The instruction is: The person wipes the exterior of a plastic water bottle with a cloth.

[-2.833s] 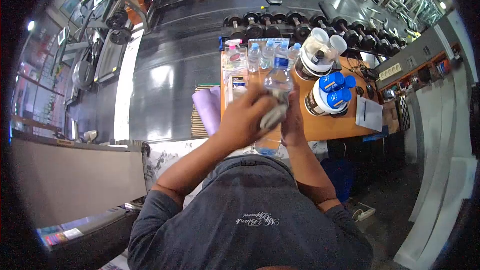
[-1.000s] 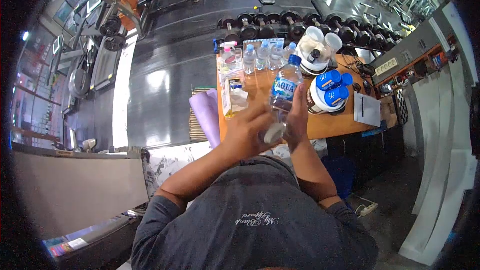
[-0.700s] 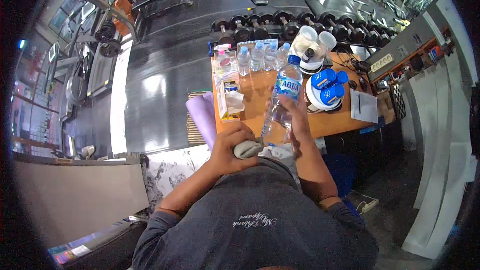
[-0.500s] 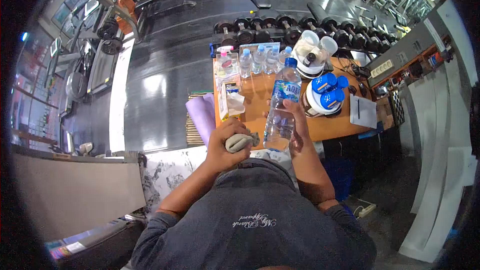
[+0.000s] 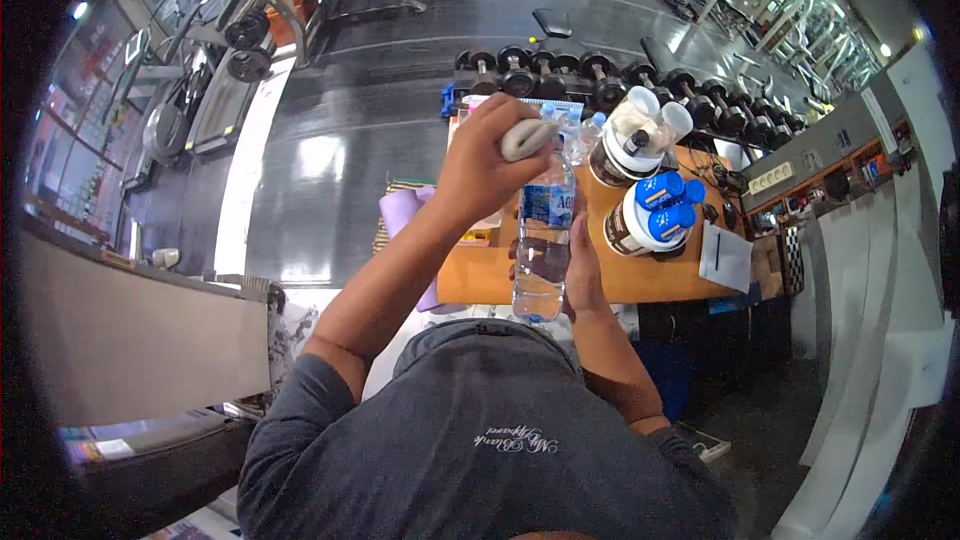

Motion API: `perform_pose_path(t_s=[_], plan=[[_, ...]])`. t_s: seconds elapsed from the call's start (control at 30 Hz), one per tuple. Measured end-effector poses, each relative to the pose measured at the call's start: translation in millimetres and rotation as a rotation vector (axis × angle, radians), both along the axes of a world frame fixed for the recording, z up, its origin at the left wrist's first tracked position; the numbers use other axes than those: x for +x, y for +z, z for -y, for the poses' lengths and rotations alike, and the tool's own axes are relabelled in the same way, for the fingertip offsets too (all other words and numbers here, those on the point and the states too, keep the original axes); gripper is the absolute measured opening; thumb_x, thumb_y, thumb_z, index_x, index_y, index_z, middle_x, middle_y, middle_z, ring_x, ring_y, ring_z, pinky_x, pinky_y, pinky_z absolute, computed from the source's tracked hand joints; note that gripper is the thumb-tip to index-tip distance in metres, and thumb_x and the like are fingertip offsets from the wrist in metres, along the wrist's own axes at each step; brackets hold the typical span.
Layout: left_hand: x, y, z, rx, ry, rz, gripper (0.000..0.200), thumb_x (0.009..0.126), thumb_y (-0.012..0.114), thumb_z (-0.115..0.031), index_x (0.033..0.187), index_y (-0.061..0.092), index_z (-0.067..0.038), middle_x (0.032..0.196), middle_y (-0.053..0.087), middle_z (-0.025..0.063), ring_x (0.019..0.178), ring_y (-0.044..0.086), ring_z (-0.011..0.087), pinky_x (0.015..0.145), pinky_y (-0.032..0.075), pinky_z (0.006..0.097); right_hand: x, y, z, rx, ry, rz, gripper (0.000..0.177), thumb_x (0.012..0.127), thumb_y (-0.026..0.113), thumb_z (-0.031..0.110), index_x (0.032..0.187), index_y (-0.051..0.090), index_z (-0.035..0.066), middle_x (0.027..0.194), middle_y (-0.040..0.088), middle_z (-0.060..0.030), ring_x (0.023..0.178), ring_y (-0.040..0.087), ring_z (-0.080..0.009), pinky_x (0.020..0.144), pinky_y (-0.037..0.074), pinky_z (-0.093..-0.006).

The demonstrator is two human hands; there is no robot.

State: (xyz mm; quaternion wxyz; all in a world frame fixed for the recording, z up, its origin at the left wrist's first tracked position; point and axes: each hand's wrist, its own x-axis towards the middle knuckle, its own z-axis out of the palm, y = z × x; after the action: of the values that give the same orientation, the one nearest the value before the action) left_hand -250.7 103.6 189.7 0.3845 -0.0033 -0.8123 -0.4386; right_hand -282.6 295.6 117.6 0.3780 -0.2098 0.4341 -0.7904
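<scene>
A folded grey-beige cloth (image 5: 527, 141) is gripped in my left hand (image 5: 475, 165), whose fingers curl round it. This hand is raised over the top of a clear plastic water bottle (image 5: 543, 265) with a blue label, hiding its cap. My right hand (image 5: 584, 265) holds the bottle upright around its lower half, thumb along the near side. Behind the left hand, several smaller clear bottles (image 5: 592, 132) with pale blue caps stand on the orange-brown table (image 5: 470, 275).
On the table's right side are white tubs with blue-lidded containers (image 5: 665, 205), a tub holding clear cups (image 5: 640, 125), and a notepad with a pen (image 5: 725, 258). A rolled purple mat (image 5: 400, 208) leans at the left edge. A dumbbell rack (image 5: 610, 85) lies beyond.
My left hand has risen with the cloth, from beside the bottle to over its top. The bottle has come slightly lower and left in my right hand, and the view has shifted.
</scene>
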Motion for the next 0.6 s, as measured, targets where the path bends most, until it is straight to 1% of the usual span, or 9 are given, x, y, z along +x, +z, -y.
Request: perform_pose_path(t_s=[0.07, 0.1, 0.2, 0.3, 0.4, 0.43, 0.53, 0.57, 0.6], plan=[[-7.5, -3.5, -3.1, -0.089, -0.076, 0.015, 0.035, 0.072, 0.086, -0.013, 0.101, 0.069, -0.003, 0.100, 0.066, 0.0148, 0.086, 0.067, 0.0326, 0.077, 0.054, 0.0401, -1.0, 0.8, 1.0, -0.050, -0.009, -0.039, 0.076, 0.105, 0.039, 0.067, 0.166, 0.014, 0.028, 0.125, 0.061, -0.0135, 0.093, 0.072, -0.0249, 0.072, 0.065, -0.0392], [-0.7, -3.0, -15.4, -0.069, -0.036, 0.040, 0.038, 0.068, 0.088, -0.015, 0.099, 0.070, -0.003, 0.099, 0.066, 0.0148, 0.089, 0.068, 0.0339, 0.078, 0.054, 0.0413, -2.4, 1.3, 0.0, -0.012, -0.048, -0.032, 0.078, 0.104, 0.039, 0.068, 0.166, 0.015, 0.028, 0.127, 0.060, -0.0128, 0.096, 0.071, -0.0246, 0.073, 0.064, -0.0387], [22.9, -18.3, -35.5, -0.137, -0.155, 0.152, 0.041, 0.067, 0.089, -0.015, 0.101, 0.070, -0.004, 0.100, 0.066, 0.0144, 0.089, 0.068, 0.0353, 0.078, 0.055, 0.0415, -11.8, -9.5, -2.3, 0.013, -0.177, -0.016, 0.081, 0.102, 0.040, 0.071, 0.166, 0.016, 0.028, 0.134, 0.059, -0.0106, 0.102, 0.070, -0.0240, 0.077, 0.064, -0.0379], [42.4, -23.2, -56.1, -0.021, -0.243, 0.177, 0.036, 0.065, 0.086, -0.010, 0.096, 0.069, -0.003, 0.098, 0.067, 0.0126, 0.091, 0.070, 0.0307, 0.080, 0.055, 0.0385, -24.5, -27.7, 0.1, -0.062, -0.265, 0.016, 0.083, 0.101, 0.040, 0.073, 0.166, 0.017, 0.027, 0.135, 0.059, -0.0095, 0.102, 0.070, -0.0246, 0.080, 0.064, -0.0397], [26.0, -20.0, -40.0, -0.088, -0.118, 0.103, 0.035, 0.065, 0.086, -0.009, 0.095, 0.070, -0.002, 0.099, 0.067, 0.0129, 0.088, 0.069, 0.0299, 0.079, 0.055, 0.0373, -7.9, 1.6, -9.6, -0.011, -0.177, -0.044, 0.081, 0.101, 0.038, 0.072, 0.166, 0.016, 0.027, 0.131, 0.061, -0.0105, 0.096, 0.071, -0.0245, 0.077, 0.064, -0.0402], [19.6, -12.2, -36.1, -0.066, -0.045, 0.068, 0.032, 0.066, 0.086, -0.007, 0.093, 0.069, -0.002, 0.098, 0.067, 0.0126, 0.086, 0.068, 0.0300, 0.078, 0.055, 0.0373, -0.8, 4.7, -11.0, -0.034, -0.120, -0.001, 0.080, 0.103, 0.036, 0.070, 0.166, 0.015, 0.027, 0.126, 0.062, -0.0114, 0.091, 0.072, -0.0234, 0.071, 0.064, -0.0380], [2.3, -8.7, -27.2, -0.060, 0.085, -0.017, 0.040, 0.064, 0.088, -0.011, 0.098, 0.069, -0.005, 0.097, 0.067, 0.0136, 0.089, 0.068, 0.0354, 0.077, 0.055, 0.0401, 5.5, 5.9, -9.4, -0.023, -0.062, -0.042, 0.078, 0.103, 0.035, 0.069, 0.166, 0.013, 0.028, 0.127, 0.062, -0.0113, 0.091, 0.072, -0.0234, 0.070, 0.064, -0.0382], [6.5, -7.8, -32.5, -0.027, 0.062, 0.036, 0.038, 0.065, 0.089, -0.013, 0.097, 0.070, -0.006, 0.096, 0.067, 0.0132, 0.087, 0.069, 0.0351, 0.076, 0.055, 0.0409, 3.7, 2.8, -12.7, -0.020, -0.035, -0.017, 0.079, 0.103, 0.035, 0.069, 0.166, 0.012, 0.028, 0.128, 0.062, -0.0111, 0.094, 0.071, -0.0234, 0.077, 0.063, -0.0389], [13.2, -14.6, -38.0, -0.035, 0.001, 0.064, 0.038, 0.065, 0.089, -0.013, 0.097, 0.070, -0.006, 0.096, 0.067, 0.0131, 0.087, 0.069, 0.0348, 0.076, 0.055, 0.0409, -0.2, -3.2, -9.3, -0.030, -0.136, -0.056, 0.079, 0.103, 0.035, 0.070, 0.167, 0.012, 0.029, 0.129, 0.061, -0.0113, 0.097, 0.071, -0.0230, 0.079, 0.063, -0.0386]])
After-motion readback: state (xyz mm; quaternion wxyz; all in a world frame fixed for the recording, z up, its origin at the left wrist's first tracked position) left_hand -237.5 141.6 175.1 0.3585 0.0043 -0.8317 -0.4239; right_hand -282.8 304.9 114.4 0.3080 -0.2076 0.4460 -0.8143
